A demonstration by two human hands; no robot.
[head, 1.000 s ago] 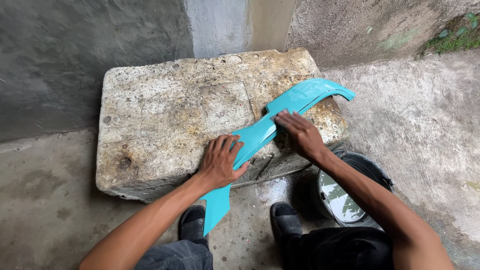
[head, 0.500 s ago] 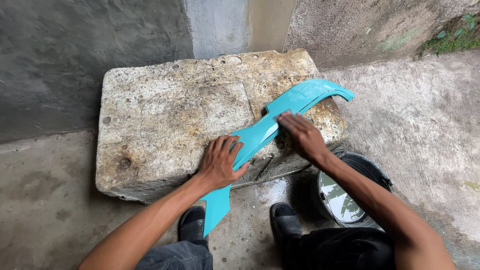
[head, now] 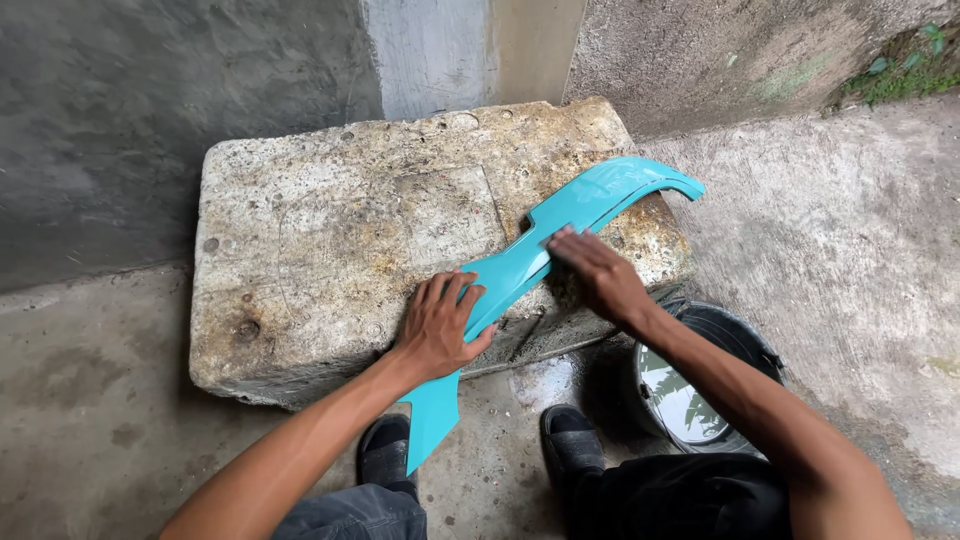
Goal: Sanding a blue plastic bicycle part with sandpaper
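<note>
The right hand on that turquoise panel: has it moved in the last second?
Yes. The right hand has slid slightly up the turquoise panel, toward its curved far end, judged against the stone block, which stays put.

Concrete block (head: 340,240): rough, stained yellow-brown, pitted, set against wall. Wall (head: 170,110) at left: dark grey render, damp-looking. Pillar (head: 430,50) behind block: pale grey, tan strip beside it. Upper-right slope (head: 720,50): coarse concrete, green weeds (head: 900,70) at corner. Floor (head: 90,420): grey concrete, wet patch near block's front edge. Right ground (head: 850,230): lighter, gritty. Light: soft, even daylight.
</note>
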